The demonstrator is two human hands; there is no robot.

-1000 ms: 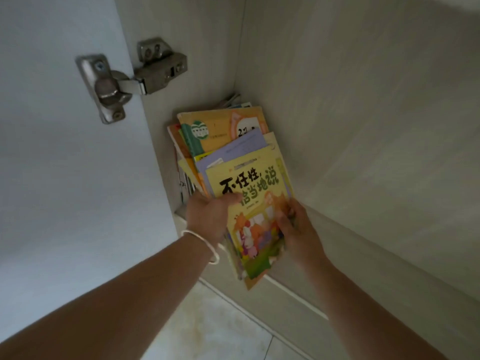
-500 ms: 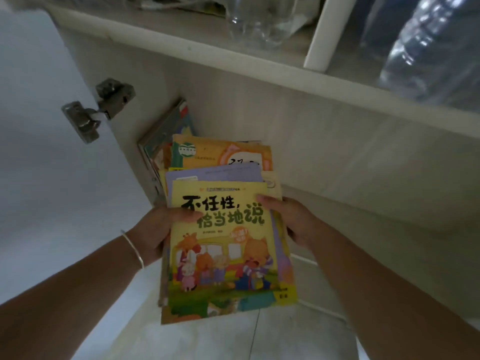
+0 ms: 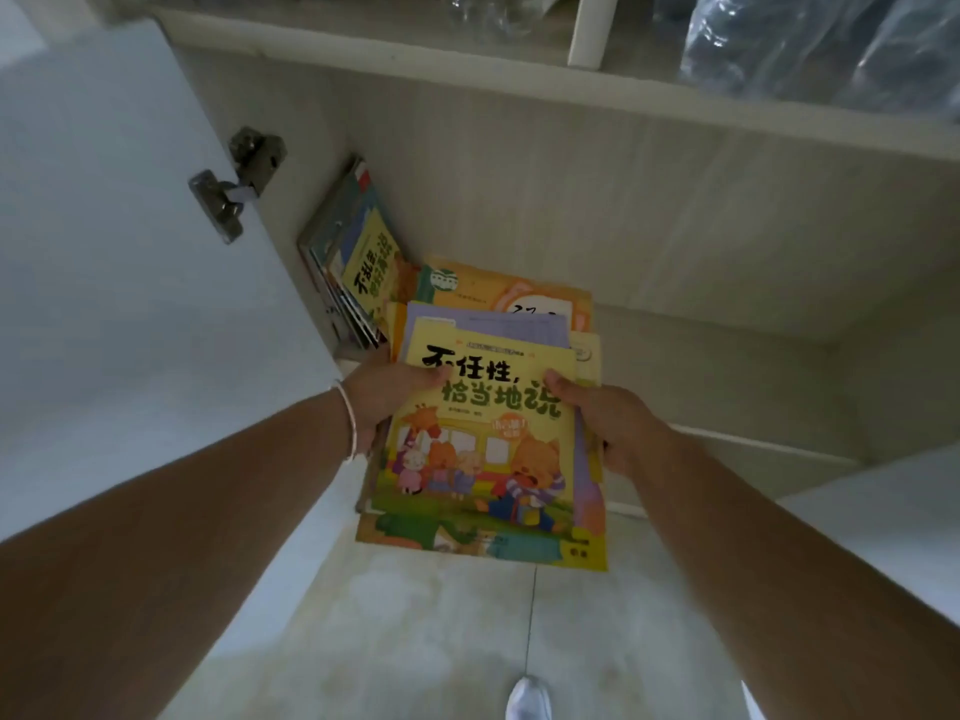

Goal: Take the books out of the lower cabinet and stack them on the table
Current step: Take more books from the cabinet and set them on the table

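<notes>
A white cabinet door (image 3: 130, 241) stood swung open at the left, its metal hinge (image 3: 236, 187) fixed at the cabinet's side wall; just right of the hinge, a few thin books (image 3: 353, 252) leaned upright against that wall inside the lower cabinet (image 3: 675, 241); the person's left hand (image 3: 387, 394), a pale bracelet (image 3: 349, 418) at the wrist, gripped the left edge of a fanned stack of children's books (image 3: 488, 444), thumb laid across the yellow top cover near its printed title and the fingers tucked beneath, out of sight; the stack, several picture books deep with orange and lilac covers showing behind the top one, was held level at the cabinet's mouth, its far end over the cabinet's lower edge and its near end out over the pale tiled floor (image 3: 415, 641); the top cover carried cartoon animals before a yellow bus; the right hand (image 3: 615, 420) grasped the stack's right edge in the same manner, thumb on top, fingers curled under; above the opening ran a shelf (image 3: 363, 33) bearing clear glassware (image 3: 488, 13), hard to make out, and, at the far right, something in crinkled clear plastic (image 3: 831, 44); a white shoe tip (image 3: 527, 701) showed on the floor at the bottom edge, below the books.
</notes>
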